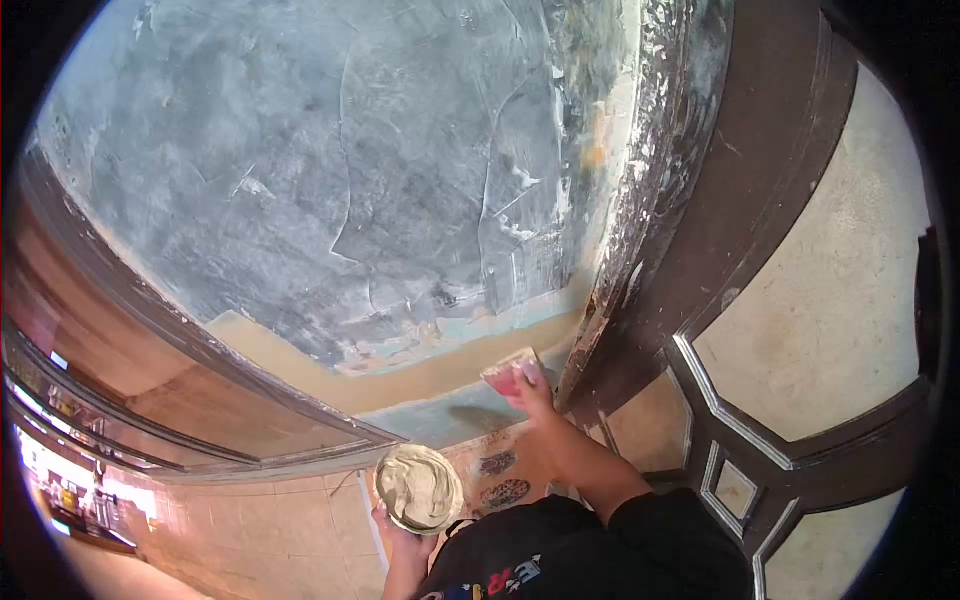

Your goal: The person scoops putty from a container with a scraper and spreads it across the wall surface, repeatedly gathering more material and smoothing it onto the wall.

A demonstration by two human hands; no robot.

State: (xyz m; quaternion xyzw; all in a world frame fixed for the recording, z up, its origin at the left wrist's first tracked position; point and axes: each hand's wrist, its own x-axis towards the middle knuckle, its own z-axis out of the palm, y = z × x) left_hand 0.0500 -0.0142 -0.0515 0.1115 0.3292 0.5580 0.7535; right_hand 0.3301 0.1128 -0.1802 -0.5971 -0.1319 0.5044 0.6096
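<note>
My left hand (pixel 410 545) grips a round tub (pixel 459 490) from below and the side. Smooth cream-coloured putty (pixel 418 488) with swirled ridges fills it. A pink-red putty spreader (pixel 500 373) is in my right hand (pixel 532 388), its pale, putty-smeared edge at the lower part of the wall. My fingers are closed over the spreader's flat body. Along the wall's bottom runs a beige band of putty (pixel 440 355), under the rough blue-grey wall surface (pixel 280 180). The spreader seems to touch the wall near this band's right part.
A dark wooden frame (pixel 700 200) with a chipped, white-spotted edge borders the wall on the right, with a panelled door (pixel 830 260) beyond. Brown trim (pixel 190 330) bounds the left side. Two dark sole-shaped patches (pixel 505 493) lie on the tiled floor (pixel 270 520).
</note>
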